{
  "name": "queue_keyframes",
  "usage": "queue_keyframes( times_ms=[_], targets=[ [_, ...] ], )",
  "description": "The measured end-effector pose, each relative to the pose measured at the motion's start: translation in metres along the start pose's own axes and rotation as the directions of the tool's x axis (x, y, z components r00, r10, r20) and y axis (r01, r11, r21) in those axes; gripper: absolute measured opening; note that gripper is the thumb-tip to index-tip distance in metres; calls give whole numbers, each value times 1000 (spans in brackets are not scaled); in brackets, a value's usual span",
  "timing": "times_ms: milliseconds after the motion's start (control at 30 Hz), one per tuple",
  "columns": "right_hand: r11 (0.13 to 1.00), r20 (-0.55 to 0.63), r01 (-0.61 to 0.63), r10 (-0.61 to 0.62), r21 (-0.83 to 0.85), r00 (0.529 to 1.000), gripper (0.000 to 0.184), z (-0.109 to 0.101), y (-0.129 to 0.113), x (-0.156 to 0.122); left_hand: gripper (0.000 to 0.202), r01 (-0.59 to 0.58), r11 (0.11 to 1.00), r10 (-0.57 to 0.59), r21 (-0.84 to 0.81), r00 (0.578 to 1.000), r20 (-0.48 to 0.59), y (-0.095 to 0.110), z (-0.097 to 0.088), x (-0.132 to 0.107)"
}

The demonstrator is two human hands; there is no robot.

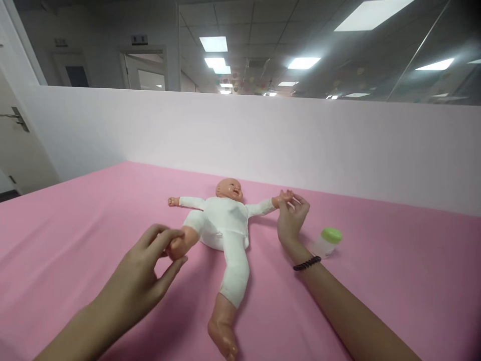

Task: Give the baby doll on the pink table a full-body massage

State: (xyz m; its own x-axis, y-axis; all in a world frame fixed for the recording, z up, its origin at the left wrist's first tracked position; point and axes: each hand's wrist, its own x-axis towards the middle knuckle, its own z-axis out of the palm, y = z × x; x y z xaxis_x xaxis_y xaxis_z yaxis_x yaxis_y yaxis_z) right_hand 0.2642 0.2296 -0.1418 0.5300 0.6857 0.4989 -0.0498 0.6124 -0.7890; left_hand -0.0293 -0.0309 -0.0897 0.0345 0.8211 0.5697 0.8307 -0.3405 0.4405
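Observation:
A baby doll (225, 218) with a white cloth body lies on its back on the pink sheet (93, 210), its head toward the wall. My left hand (150, 265) is closed around the doll's foot (176, 246) on the left side, and that leg is bent and raised. My right hand (293, 215) pinches the doll's hand (284, 195) on the right side, with that arm stretched outward. The doll's other leg (225, 321) points toward me, and its other arm (191, 202) lies out to the left.
A small clear bottle with a green lid (331, 235) stands tilted in view, just right of my right wrist, partly behind it. A white wall (263, 135) rises behind the sheet, with glass above it. At the far left is a door (18, 125) with a metal handle.

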Motion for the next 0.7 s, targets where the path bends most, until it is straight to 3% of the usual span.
queue_keyframes(
  times_ms=[133,233,300,433,500,533,567,633,700],
  targets=[
    [996,215,80,-70,-37,974,46,12,-16,-9,22,-68,974,85,-217,994,69,-10,16,54],
    [973,421,208,-150,-96,895,37,25,-22,-18,22,-95,970,131,-223,980,151,-22,33,91],
    [923,537,364,-245,-125,807,32,33,-19,-25,22,-82,976,123,-204,972,200,-30,47,108],
    [755,787,648,-338,-101,516,35,40,-6,-39,21,-51,975,106,-214,961,257,-43,68,123],
    [726,836,683,-330,-72,439,38,39,-3,-44,21,-45,969,110,-241,958,265,-47,70,123],
    [744,828,666,-334,-62,450,37,39,-3,-44,20,-43,966,112,-256,959,261,-47,68,121],
    [779,799,624,-338,-59,498,34,38,-4,-43,20,-43,963,111,-266,962,249,-47,64,120],
    [874,685,481,-309,-69,659,29,36,-8,-37,18,-47,963,106,-264,971,213,-43,51,114],
    [952,492,297,-221,-81,842,29,34,-10,-25,16,-61,972,106,-228,976,191,-34,34,105]
  ],
)
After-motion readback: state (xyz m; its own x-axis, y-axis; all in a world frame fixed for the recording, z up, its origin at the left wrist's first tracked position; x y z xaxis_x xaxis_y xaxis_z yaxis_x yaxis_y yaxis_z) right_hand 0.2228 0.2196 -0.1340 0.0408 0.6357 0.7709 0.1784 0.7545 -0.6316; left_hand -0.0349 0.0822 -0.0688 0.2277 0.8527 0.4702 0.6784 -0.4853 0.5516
